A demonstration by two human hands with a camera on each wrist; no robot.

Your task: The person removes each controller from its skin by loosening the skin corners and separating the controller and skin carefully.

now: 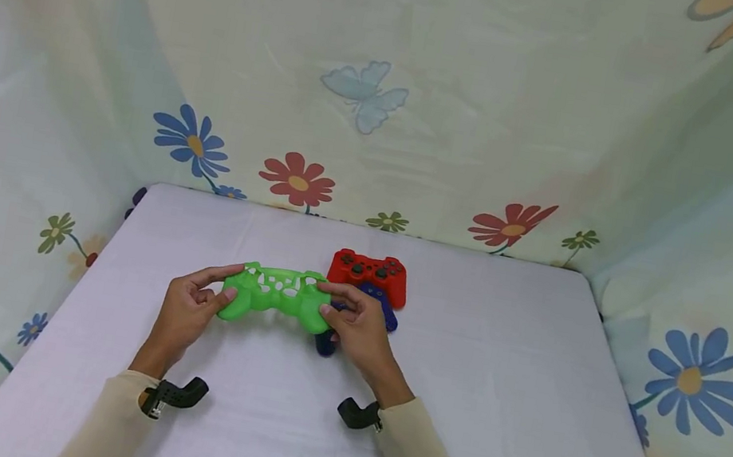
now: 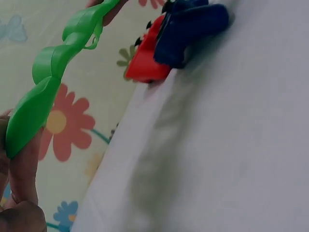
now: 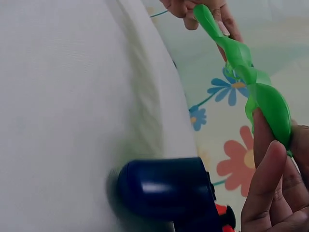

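Note:
Both hands hold a bright green game controller cover (image 1: 278, 296), with cut-out holes along its upper part, above the table. My left hand (image 1: 183, 315) pinches its left end between thumb and fingers. The right end is pinched the same way by my right hand (image 1: 365, 335). In the left wrist view the thin curved shell of the cover (image 2: 60, 63) shows from the side. Just behind the right hand lies a dark blue game controller (image 3: 159, 188), partly hidden by that hand and the cover. A red game controller (image 1: 370, 270) lies beyond the blue one.
A white cloth covers the table (image 1: 496, 412). Around its back and sides hangs a flower-print curtain (image 1: 458, 114). Each wrist carries a black camera mount, one on the left wrist (image 1: 175, 393) and one on the right wrist (image 1: 359, 414).

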